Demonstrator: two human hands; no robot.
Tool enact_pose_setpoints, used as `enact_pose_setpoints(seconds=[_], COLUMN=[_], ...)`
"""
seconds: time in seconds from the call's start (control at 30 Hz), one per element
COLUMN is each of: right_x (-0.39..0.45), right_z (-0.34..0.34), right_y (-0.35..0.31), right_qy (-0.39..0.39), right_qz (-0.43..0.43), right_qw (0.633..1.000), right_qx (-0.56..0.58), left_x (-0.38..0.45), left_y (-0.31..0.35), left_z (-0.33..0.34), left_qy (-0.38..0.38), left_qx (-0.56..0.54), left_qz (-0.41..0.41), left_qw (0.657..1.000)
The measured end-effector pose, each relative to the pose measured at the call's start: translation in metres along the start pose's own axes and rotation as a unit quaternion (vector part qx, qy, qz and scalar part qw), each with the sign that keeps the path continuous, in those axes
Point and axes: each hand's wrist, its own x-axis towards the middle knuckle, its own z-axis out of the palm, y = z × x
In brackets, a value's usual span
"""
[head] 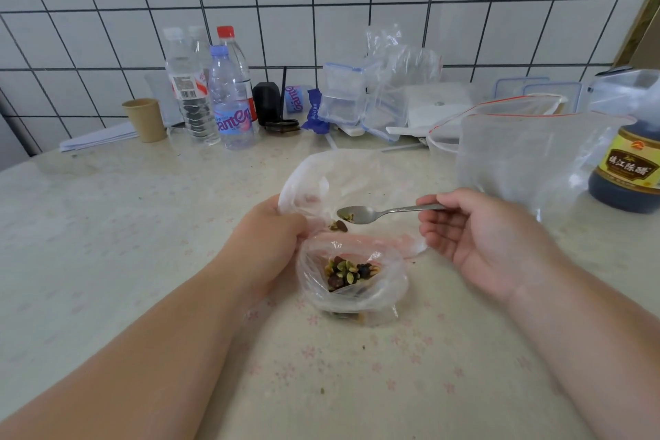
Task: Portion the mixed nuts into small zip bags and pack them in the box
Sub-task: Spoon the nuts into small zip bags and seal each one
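Two bare forearms reached in from six o'clock toward a thin plastic bag (351, 282) at table centre, holding a small heap of mixed nuts (348, 271). The left hand (271, 239) gripped its rim at nine o'clock; the right hand (478, 243) pinched a spoon (371, 214) carrying few nuts at twelve o'clock. Portioning seemed barely begun: a large zip bag (528, 154) stood empty at two o'clock, and no box was clearly identifiable.

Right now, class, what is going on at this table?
A person is portioning mixed nuts. The left hand grips the edge of a thin plastic bag, holding it open. The right hand holds a metal spoon with a few seeds in its bowl, over the bag. In front, a small clear bag already holds a little pile of nuts. An empty zip bag stands to the right, beside a dark bottle.
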Motion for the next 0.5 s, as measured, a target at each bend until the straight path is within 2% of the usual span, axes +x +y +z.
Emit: enact_pose_setpoints(seconds=[0.13,0.27,0.33,0.4,0.5], right_x=[-0.012,-0.022,-0.024,-0.022,-0.012], right_z=[-0.008,-0.009,-0.010,-0.011,-0.009], right_y=[-0.018,-0.023,-0.023,-0.023,-0.011], right_qy=[-0.087,-0.186,-0.202,-0.165,-0.024], right_qz=[-0.003,-0.100,-0.145,-0.187,-0.239], right_qw=[0.995,0.967,0.957,0.960,0.956], right_qx=[-0.053,-0.141,-0.151,-0.127,-0.170], left_x=[-0.001,0.000,0.001,0.003,0.006], left_y=[0.001,0.001,0.001,-0.001,-0.003], left_z=[0.000,-0.002,-0.002,-0.002,-0.004], left_qy=[0.012,-0.002,-0.003,0.000,-0.001], left_qx=[-0.005,-0.015,-0.015,-0.014,-0.015], left_qz=[-0.009,-0.006,-0.007,-0.008,-0.010], left_qw=[1.000,1.000,1.000,1.000,1.000])
